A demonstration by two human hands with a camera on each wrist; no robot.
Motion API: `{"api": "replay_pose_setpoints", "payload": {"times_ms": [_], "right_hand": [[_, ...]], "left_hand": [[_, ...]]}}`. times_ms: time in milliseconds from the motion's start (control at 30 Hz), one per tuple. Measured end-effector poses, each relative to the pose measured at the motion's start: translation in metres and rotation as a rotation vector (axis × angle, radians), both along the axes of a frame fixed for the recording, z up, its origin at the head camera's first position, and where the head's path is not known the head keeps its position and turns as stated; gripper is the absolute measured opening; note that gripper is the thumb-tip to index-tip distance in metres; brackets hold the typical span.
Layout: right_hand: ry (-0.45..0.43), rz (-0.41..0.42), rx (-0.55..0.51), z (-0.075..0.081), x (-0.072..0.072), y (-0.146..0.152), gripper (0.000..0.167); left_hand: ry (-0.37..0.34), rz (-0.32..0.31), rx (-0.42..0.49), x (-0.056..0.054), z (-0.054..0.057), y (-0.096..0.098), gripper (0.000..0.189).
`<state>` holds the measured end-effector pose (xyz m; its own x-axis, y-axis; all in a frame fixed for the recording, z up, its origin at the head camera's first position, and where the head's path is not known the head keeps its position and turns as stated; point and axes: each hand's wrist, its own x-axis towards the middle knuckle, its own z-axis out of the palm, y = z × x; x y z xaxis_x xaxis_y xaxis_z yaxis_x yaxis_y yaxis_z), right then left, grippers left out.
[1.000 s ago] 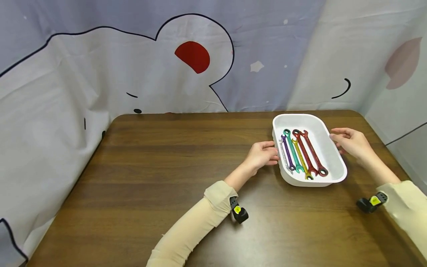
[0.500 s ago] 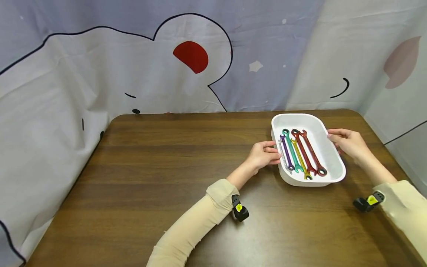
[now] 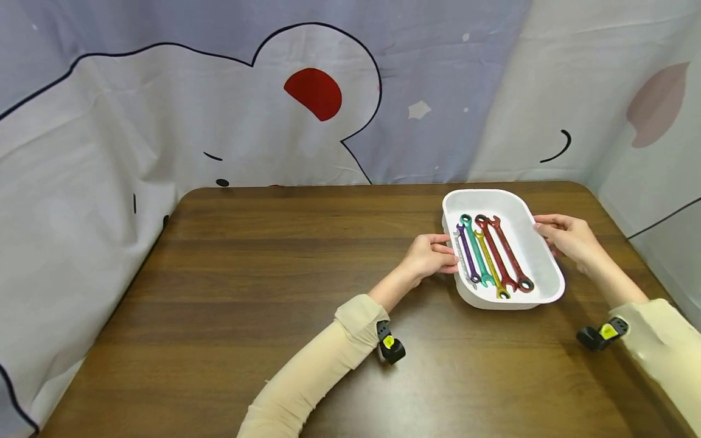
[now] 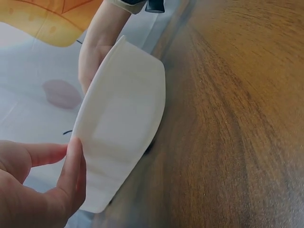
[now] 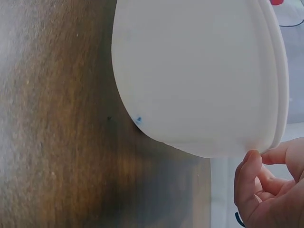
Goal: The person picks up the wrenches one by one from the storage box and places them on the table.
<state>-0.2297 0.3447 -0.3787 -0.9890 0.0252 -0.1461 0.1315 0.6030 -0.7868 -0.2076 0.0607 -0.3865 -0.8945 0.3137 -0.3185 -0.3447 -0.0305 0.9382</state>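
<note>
A white plastic tray [image 3: 539, 261] sits on the brown table at the right. Inside lie several combination wrenches side by side: a silver one, a purple wrench [image 3: 469, 252], a green wrench [image 3: 477, 249], a yellow wrench [image 3: 491, 261] and two red wrenches [image 3: 511, 252]. My left hand [image 3: 429, 255] pinches the tray's left rim, its thumb and fingertips at the edge in the left wrist view. On the opposite side, my right hand [image 3: 569, 240] pinches the rim near the far right corner. The right wrist view shows the tray's outer wall [image 5: 199, 76] beside the fingers.
The wooden table [image 3: 263, 280] extends to the left and front of the tray. A printed curtain [image 3: 219, 115] hangs behind it and along both sides. Black straps with small devices sit on both sleeve cuffs.
The tray has shifted slightly left and toward me, with both hands moving along with it. The fingers have closed in on its rim. The wrenches keep their arrangement.
</note>
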Motion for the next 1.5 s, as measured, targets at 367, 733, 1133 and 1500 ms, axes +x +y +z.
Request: {"api": "replay_pose_setpoints", "payload": {"times_ms": [367,733,1133,1500], "right_hand": [[-0.048,0.046,-0.033,0.003,0.003,-0.007,0.033],[-0.154,0.054,-0.133,0.005,0.000,-0.006,0.014],[-0.373,0.137,-0.455,0.003,-0.005,0.008,0.031],[-0.360,0.136,-0.604,-0.002,-0.001,0.010,0.029]], "left_hand": [[-0.008,-0.023,-0.021,0.005,0.003,-0.012,0.053],[0.025,0.008,-0.048,0.010,0.007,-0.015,0.053],[0.212,0.096,-0.183,0.010,0.022,-0.032,0.032],[0.217,0.045,-0.055,0.012,0.034,-0.015,0.027]]}}
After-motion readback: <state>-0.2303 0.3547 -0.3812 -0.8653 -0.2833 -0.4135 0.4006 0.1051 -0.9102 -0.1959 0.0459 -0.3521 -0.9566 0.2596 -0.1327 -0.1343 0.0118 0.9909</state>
